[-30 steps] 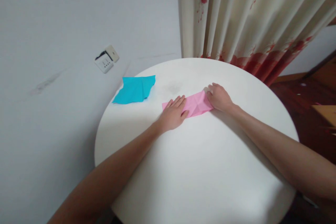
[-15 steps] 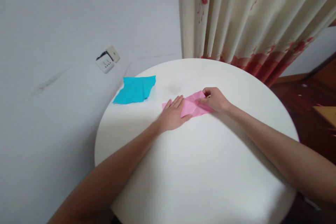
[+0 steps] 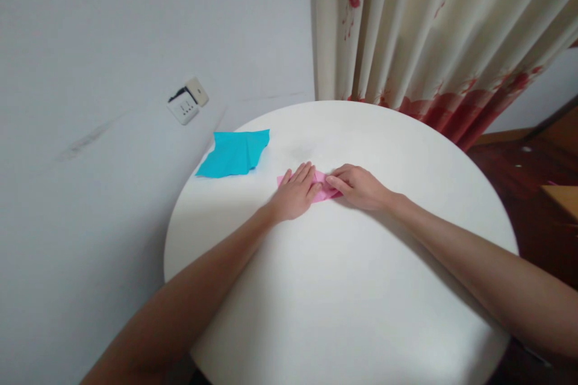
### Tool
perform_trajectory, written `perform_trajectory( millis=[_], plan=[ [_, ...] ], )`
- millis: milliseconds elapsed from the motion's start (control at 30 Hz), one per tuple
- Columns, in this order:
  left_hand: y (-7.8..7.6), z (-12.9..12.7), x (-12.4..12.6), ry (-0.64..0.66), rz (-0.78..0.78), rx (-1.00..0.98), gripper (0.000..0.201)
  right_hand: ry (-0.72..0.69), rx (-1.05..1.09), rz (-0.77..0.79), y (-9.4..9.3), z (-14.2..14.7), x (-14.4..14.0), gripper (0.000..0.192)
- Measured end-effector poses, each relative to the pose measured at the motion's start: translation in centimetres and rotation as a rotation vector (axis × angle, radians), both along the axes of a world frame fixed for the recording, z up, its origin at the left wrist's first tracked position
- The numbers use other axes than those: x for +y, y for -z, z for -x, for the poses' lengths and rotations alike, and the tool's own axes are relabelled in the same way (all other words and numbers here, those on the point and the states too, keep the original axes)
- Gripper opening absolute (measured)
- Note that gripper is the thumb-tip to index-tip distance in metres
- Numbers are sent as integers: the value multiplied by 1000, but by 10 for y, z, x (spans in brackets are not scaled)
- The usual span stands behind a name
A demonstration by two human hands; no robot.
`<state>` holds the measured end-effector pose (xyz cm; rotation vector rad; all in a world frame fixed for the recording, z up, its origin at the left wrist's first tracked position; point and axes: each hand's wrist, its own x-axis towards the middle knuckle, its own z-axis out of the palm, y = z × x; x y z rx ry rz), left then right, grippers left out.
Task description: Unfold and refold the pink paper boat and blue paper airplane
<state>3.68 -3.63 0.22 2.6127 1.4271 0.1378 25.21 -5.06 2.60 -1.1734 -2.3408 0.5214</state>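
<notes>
A creased pink sheet, thin paper or cloth, lies on the round white table between my hands. My left hand rests flat on its left part, fingers stretched out and thumb apart. At the other end, my right hand has its thumb and fingers closed on the sheet's right edge, which is turned over toward the left. Both hands hide much of the pink sheet. A blue sheet with a crease lies untouched at the table's far left.
A pale wall borders the table on the left, with a socket plate on it. Behind the table hangs a cream and red curtain. A wooden piece of furniture stands at the right over a dark floor.
My right hand has moved left toward my left hand, folding the right end of the pink sheet over. Less of the sheet shows. My left hand stays nearly in place.
</notes>
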Motion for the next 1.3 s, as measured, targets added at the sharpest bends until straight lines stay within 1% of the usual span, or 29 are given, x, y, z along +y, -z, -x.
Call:
perform_trajectory(
  millis=[67,133,200,233,333,400,467,533,667,733,833,867,933,1000,1033,1067,1167,1233,1300],
  plan=[
    [-1,0,-1,-10,12,-12,62,-34,10,-48,6,-1,4,42],
    [0,-1,-1,-20,6,-14,61,-63,-2,-74,12,-1,7,29],
    [2,-2,-2,-14,-12,-6,62,-37,-55,-71,16,-1,9,20],
    [3,-2,-2,-3,-20,-3,62,0,-92,-67,17,-1,8,24],
    [6,-4,-4,59,-33,1,60,151,-216,-33,21,-3,7,57],
    [7,-4,-5,98,-37,5,58,235,-289,34,22,-6,9,76],
    [6,-5,-6,113,-43,18,59,276,-353,125,21,-12,13,87],
    [6,-6,-7,105,-48,35,61,290,-404,203,18,-21,18,89],
    [3,-8,-8,72,-58,69,64,347,-476,279,10,-41,28,87],
    [3,-9,-9,52,-60,81,66,370,-482,280,9,-49,31,88],
    [3,-10,-10,33,-58,92,67,379,-455,248,14,-56,35,86],
    [3,-9,-10,33,-59,92,67,386,-428,231,16,-56,35,82],
    [4,-9,-9,35,-64,87,68,427,-329,175,20,-54,36,65],
    [4,-8,-9,38,-66,80,68,483,-186,64,21,-44,33,48],
    [4,-8,-9,40,-65,78,68,507,-115,-20,21,-36,29,45],
    [4,-8,-9,42,-66,76,68,484,-62,-102,20,-27,25,45],
    [5,-9,-8,42,-77,70,66,301,-18,-251,19,5,8,53],
    [6,-9,-8,43,-89,69,65,156,-69,-246,21,23,-2,61],
    [8,-9,-7,40,-96,70,64,104,-121,-187,25,33,-9,69]
  ],
)
